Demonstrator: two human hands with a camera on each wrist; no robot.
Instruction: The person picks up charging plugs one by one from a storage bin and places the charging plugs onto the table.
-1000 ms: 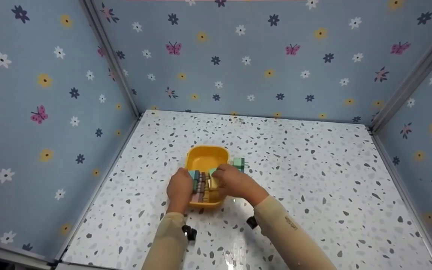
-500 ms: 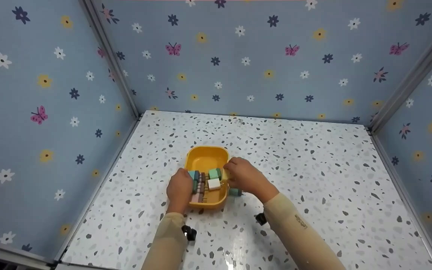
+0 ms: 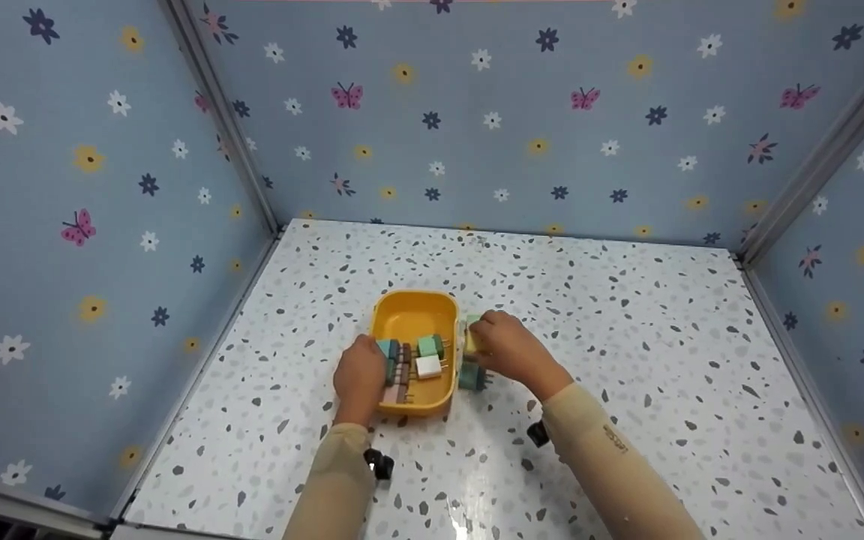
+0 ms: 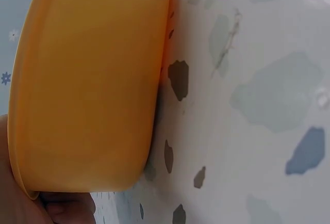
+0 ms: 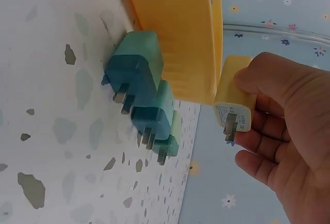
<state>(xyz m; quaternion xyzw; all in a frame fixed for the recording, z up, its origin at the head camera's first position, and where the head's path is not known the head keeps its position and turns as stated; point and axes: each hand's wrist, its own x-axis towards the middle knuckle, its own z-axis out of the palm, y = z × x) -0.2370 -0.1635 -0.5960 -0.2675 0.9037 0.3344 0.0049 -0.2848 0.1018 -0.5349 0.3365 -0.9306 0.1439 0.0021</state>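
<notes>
A yellow plastic bin (image 3: pixel 415 301) stands on the table, and my left hand (image 3: pixel 359 375) grips its left rim, thumb and fingers on either side in the left wrist view. My right hand (image 3: pixel 513 349) is just outside the bin's right wall. Between its thumb and fingers it pinches a yellow charger plug (image 5: pixel 234 87), metal prongs bare, held above the table. Below it, along the bin's side, a row of green chargers (image 5: pixel 135 64) lies on the table. Inside the bin are a white charger (image 3: pixel 427 367), a green charger (image 3: pixel 429 346) and a packed row of teal and pink chargers (image 3: pixel 394 375).
The speckled white table (image 3: pixel 627 375) is enclosed by blue flowered panels (image 3: pixel 477 112) at the back and both sides. Metal posts (image 3: pixel 222 112) join the panels at the corners. A black wrist camera (image 3: pixel 379 465) sits on the left forearm.
My right hand has lifted the yellow charger from the bin and carried it right, over the rim, to above the green chargers. The left hand has kept its grip on the bin.
</notes>
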